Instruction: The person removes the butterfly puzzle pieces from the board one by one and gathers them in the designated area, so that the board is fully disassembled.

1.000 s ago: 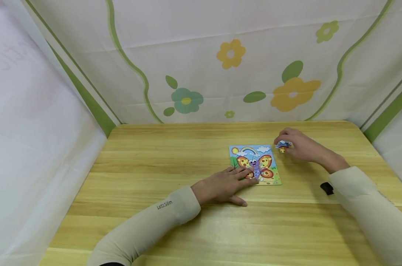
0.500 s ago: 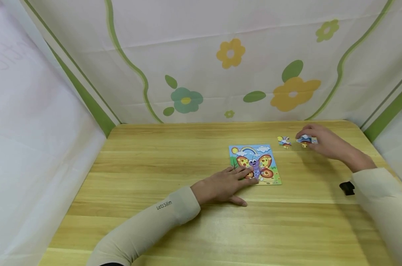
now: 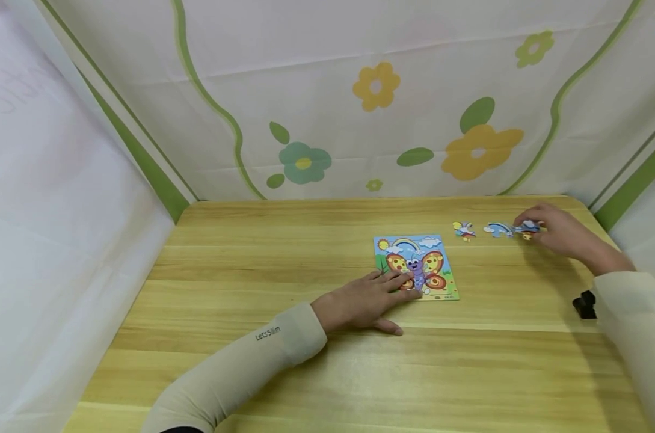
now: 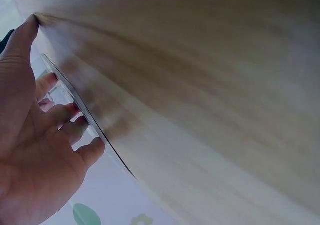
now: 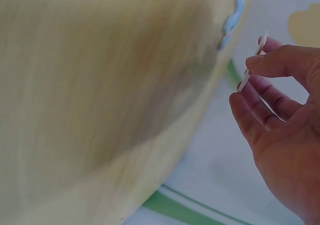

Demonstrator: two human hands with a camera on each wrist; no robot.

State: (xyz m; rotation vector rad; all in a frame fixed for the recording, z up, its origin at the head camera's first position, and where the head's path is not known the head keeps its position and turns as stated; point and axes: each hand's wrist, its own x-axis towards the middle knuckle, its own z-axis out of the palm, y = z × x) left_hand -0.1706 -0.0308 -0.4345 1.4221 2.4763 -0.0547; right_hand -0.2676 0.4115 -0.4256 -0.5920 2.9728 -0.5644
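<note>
My left hand [image 3: 367,299] lies with fingers spread on the lower left of a square butterfly jigsaw puzzle [image 3: 414,243], covering part of the picture. In the left wrist view its fingertips [image 4: 95,147] press on the puzzle's thin board. At the far right, my right hand [image 3: 562,233] pinches a puzzle piece [image 3: 528,226] with blue, white and red on it. The right wrist view shows this piece [image 5: 262,42] edge-on between thumb and fingers, above the table. Just left of it lies a rainbow puzzle piece [image 3: 498,228]. Another puzzle piece [image 3: 464,231], partly yellow, lies farther left.
The wooden table [image 3: 240,258] meets a white cloth wall [image 3: 327,90] printed with flowers at the back. More white cloth [image 3: 62,240] hangs at the left side. A small black device [image 3: 584,305] sits beside the right cuff.
My right hand has moved right along the back of the table, still holding a piece. The partly yellow piece and then the rainbow piece have come into view behind it. The left hand stays still.
</note>
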